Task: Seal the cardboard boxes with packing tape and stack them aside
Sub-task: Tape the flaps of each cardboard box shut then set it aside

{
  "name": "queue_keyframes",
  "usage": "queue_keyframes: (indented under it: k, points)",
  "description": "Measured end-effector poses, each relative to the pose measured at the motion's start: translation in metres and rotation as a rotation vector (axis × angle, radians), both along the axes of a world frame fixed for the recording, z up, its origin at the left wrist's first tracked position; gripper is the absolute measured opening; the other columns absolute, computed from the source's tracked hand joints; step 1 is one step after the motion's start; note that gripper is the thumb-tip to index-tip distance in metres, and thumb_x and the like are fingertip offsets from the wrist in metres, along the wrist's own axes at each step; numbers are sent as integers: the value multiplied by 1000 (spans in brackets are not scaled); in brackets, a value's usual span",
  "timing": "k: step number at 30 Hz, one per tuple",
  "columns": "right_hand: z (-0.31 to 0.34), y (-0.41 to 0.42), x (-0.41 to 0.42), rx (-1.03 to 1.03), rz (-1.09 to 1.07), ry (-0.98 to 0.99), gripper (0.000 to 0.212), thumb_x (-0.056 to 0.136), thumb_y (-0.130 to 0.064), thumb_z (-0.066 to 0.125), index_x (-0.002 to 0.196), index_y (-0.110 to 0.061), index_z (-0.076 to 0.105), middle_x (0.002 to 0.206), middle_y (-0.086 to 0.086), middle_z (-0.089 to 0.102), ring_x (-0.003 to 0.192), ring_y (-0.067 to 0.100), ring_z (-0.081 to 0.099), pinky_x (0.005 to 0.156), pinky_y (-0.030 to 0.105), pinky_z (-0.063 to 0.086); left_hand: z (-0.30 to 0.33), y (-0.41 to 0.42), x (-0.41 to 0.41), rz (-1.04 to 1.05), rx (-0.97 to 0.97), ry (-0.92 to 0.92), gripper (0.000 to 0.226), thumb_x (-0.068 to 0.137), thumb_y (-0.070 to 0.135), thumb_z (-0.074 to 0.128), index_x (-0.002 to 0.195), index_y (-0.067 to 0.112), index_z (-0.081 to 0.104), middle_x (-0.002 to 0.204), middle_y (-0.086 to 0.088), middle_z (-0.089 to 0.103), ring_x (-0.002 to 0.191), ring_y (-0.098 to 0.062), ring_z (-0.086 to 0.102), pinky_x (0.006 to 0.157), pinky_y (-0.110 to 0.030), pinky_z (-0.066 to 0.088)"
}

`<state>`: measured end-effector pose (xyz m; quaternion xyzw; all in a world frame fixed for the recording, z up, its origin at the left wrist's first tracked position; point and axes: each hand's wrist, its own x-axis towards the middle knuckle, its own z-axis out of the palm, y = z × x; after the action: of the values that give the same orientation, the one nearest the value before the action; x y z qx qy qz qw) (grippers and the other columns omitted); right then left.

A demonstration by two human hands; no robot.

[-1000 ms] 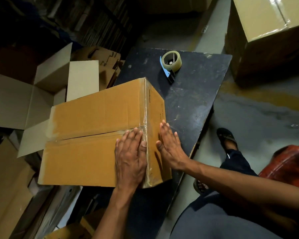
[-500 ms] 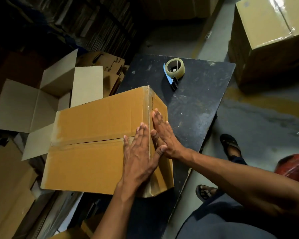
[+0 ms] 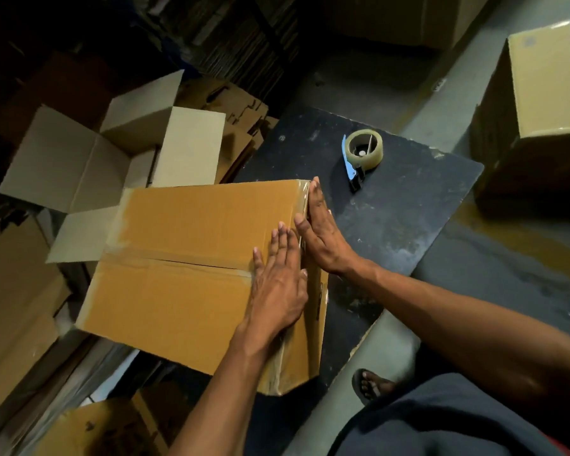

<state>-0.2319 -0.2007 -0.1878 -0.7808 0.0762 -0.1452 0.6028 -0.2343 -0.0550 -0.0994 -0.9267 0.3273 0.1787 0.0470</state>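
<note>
nearest, left hand (image 3: 278,284) flat on top of the box (image 3: 191,258), fingers straight, pressing tape by the right edge. just beside it, right hand (image 3: 321,238) flat against the box's right side, fingers straight, smoothing tape over the corner; neither gripping anything. box sitting on the left end of the dark table (image 3: 408,205), hanging partly past its edge. flaps closed, glossy tape along the middle seam and both end edges, cardboard tan and a bit creased at the seam. sealing judged nearly done on this one; stacking not yet. further back, tape dispenser (image 3: 362,153) lying on the table, well apart from both hands. left of that, an open box (image 3: 79,166) not yet sealed. far right, a taped box (image 3: 547,90) on the floor.
</note>
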Motion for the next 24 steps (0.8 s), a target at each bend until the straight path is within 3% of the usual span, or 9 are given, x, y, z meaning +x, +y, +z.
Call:
queue_keyframes:
  k: [2,5,8,10,12,16,20,22,24]
  points:
    - [8,-9,-1,-19,-46,39,77,106,-54,37,165,-20,1,173,-1,4,158,12,6,127,51,17,4,-2,-2,10,31,-6,79,109,32,33,152,22,-32,163,-1,-37,151,-15,-35,125,-58,-10]
    - [42,-40,19,-195,-159,106,66,101,-62,39,157,-28,32,151,4,42,138,22,37,111,45,35,10,-1,-3,101,-64,41,77,107,49,34,156,30,-23,165,7,-32,150,-10,-37,124,-58,-17]
    - [79,-63,68,-433,47,200,52,102,-58,44,145,-30,51,144,3,50,136,28,40,107,52,41,18,16,6,408,-319,21,86,93,79,27,163,39,-4,166,16,-19,149,-2,-33,119,-44,-24]
    - [101,-63,101,-533,242,267,45,102,-53,51,141,-30,55,143,3,53,135,28,44,107,51,43,24,40,17,663,-377,-72,84,95,75,39,164,38,9,168,12,-11,154,-8,-24,120,-44,-18]
    - [117,-50,126,-579,387,323,45,101,-47,57,141,-25,55,141,6,56,127,28,51,103,46,46,31,71,26,972,-360,-143,81,98,62,53,165,33,17,173,0,-3,159,-20,-12,125,-53,-6]
    - [125,-9,156,-651,545,435,43,100,-47,58,130,-15,57,119,5,65,99,26,62,90,37,52,26,131,22,1507,-439,-116,92,91,63,65,162,30,18,172,-15,-3,158,-38,-3,124,-62,13]
    - [139,21,142,-1018,455,409,42,99,-51,57,118,-14,63,106,7,68,94,28,68,81,40,58,26,155,18,1620,-612,-75,85,90,61,67,158,27,30,161,-12,30,142,-40,40,109,-46,41]
    - [153,33,110,-1259,503,358,40,101,-50,56,114,-13,65,107,6,69,99,27,69,79,40,58,27,178,21,1611,-604,-106,83,87,62,70,156,27,37,156,-10,40,138,-37,46,108,-44,44]
    - [162,46,75,-1351,588,304,41,103,-52,51,115,-16,67,110,7,70,103,28,69,79,38,56,33,207,25,1596,-600,-109,81,82,66,69,149,26,47,153,-7,49,136,-34,50,108,-45,45]
